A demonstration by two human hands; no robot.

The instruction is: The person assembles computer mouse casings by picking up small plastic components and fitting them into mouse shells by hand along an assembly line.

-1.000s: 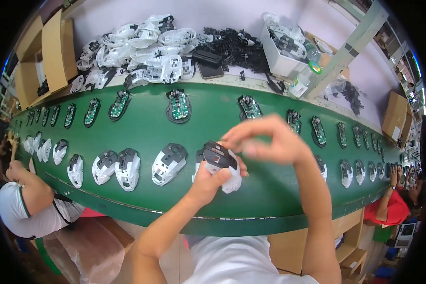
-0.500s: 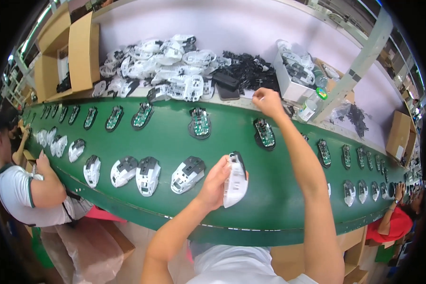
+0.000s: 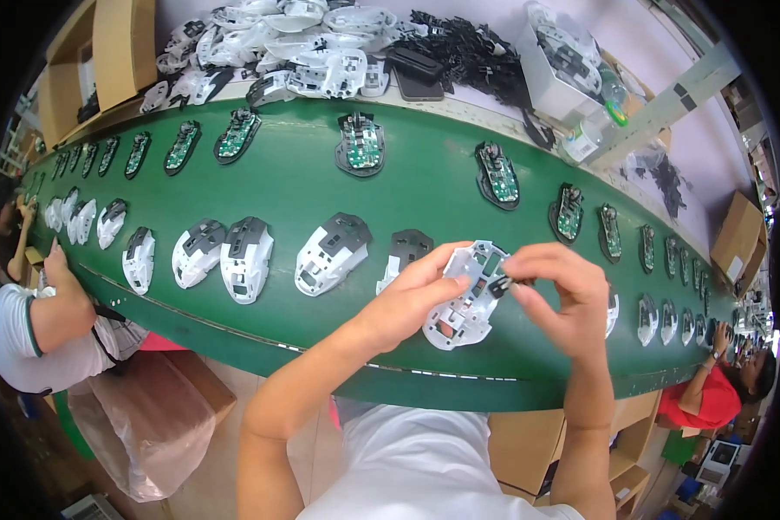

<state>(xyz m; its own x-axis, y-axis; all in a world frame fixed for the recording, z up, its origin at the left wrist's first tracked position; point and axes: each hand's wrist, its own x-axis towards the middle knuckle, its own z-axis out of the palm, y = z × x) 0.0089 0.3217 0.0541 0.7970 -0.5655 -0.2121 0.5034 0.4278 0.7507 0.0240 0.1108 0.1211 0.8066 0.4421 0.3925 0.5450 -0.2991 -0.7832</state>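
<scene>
White shell (image 3: 461, 308) and small black part (image 3: 499, 287) in hands (image 3: 574, 299)

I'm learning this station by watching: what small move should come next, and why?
Probably ease the small black part into the white mouse shell: the right hand pinches it at the shell's edge, while the left hand holds the shell, inner side facing the camera.

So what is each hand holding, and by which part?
The left hand grips the white shell by its left edge, thumb on top; the right hand pinches a small dark piece by one end.
</scene>
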